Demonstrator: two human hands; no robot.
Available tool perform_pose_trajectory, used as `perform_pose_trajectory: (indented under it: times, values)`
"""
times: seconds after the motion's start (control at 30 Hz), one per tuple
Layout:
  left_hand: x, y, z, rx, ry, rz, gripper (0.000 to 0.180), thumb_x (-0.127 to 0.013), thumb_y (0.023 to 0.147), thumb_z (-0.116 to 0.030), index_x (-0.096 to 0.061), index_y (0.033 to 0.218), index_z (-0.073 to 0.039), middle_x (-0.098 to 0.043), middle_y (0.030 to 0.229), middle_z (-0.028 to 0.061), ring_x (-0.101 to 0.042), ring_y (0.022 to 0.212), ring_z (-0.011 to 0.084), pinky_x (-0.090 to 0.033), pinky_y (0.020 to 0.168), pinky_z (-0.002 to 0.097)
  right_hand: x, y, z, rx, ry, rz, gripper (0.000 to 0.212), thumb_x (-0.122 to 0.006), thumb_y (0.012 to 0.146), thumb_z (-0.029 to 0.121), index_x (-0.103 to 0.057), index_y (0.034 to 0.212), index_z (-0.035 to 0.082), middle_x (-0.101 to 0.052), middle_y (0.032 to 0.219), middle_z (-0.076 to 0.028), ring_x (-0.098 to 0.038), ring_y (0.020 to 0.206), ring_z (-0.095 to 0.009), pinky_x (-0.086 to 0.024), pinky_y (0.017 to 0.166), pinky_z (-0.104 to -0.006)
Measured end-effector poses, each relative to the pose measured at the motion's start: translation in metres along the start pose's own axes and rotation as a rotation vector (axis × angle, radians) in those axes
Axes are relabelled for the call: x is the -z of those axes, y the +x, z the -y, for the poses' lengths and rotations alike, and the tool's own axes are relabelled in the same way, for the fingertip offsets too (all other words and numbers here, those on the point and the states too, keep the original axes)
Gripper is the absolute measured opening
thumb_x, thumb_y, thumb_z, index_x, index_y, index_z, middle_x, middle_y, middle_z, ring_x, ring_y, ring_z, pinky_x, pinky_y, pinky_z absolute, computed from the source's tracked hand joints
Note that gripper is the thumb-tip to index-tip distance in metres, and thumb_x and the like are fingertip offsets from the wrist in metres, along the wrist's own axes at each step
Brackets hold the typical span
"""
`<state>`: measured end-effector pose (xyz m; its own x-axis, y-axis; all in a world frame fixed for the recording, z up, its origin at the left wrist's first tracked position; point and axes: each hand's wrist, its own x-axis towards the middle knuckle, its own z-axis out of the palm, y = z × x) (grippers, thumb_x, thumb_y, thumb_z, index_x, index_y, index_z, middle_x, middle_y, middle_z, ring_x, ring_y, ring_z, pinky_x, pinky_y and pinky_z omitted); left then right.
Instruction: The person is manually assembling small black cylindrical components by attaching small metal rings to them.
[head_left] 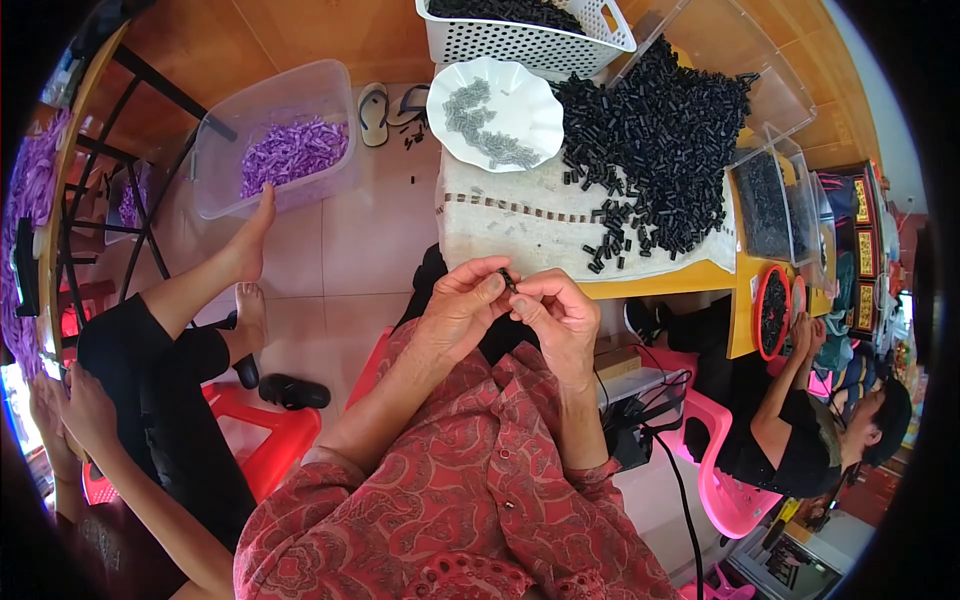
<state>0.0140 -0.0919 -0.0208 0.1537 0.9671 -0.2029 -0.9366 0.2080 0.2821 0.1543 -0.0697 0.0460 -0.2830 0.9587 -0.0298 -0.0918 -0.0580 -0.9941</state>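
Observation:
My left hand (468,302) pinches a small black plastic piece (506,277) between thumb and forefinger, in front of my chest at the table's near edge. Right beside it, the fingertips of my right hand (562,318) are pressed together at the lower end of that piece. Whatever they grip is too small to make out. Beyond my hands, a big pile of short black plastic pieces (655,140) covers the right of the table. A white scalloped plate (546,118) holds small clear pieces (490,130) and stands on the white cloth (500,235).
A white perforated basket (520,45) of black pieces stands behind the plate. Clear bins (775,205) are at the right. On the floor at left is a clear tub (215,175) of purple pieces. People sit on both sides, one on a pink chair (720,470). A black cable (685,500) hangs at my right.

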Motion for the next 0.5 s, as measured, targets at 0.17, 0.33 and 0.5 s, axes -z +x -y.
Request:
perform_pose_trajectory:
  times: [0.17, 0.33, 0.5]
  values:
    - [-0.001, -0.0007, 0.0007, -0.007, 0.024, -0.009, 0.024, -0.063, 0.092, -0.006, -0.065, 0.116, -0.004, -0.067, 0.103, 0.0098, -0.063, 0.096, 0.0197, -0.053, 0.085, 0.0385, -0.0004, -0.0004, -0.0009, 0.035, -0.015, 0.004, 0.013, -0.065, 0.086, -0.009, -0.063, 0.096, -0.002, -0.062, 0.091, -0.005, -0.06, 0.077, -0.008, -0.05, 0.07, -0.0205]
    - [-0.0005, -0.0016, 0.0006, -0.016, 0.023, 0.022, 0.025, -0.062, 0.093, -0.005, -0.064, 0.117, -0.004, -0.067, 0.103, 0.0095, -0.063, 0.096, 0.0195, -0.053, 0.086, 0.0377, -0.0002, -0.0034, 0.0011, -0.049, -0.027, -0.034, 0.014, -0.067, 0.085, -0.009, -0.063, 0.097, -0.003, -0.064, 0.096, -0.008, -0.062, 0.074, -0.008, -0.051, 0.065, -0.0198]
    - [-0.0062, -0.0019, -0.002, -0.019, 0.059, 0.03, 0.026, -0.062, 0.093, -0.005, -0.064, 0.118, -0.002, -0.067, 0.106, 0.0106, -0.063, 0.096, 0.0195, -0.053, 0.085, 0.0369, -0.0011, -0.0029, 0.0064, -0.018, -0.067, -0.04, 0.012, -0.067, 0.085, -0.008, -0.064, 0.095, -0.004, -0.064, 0.096, -0.009, -0.062, 0.073, -0.009, -0.052, 0.062, -0.0197]
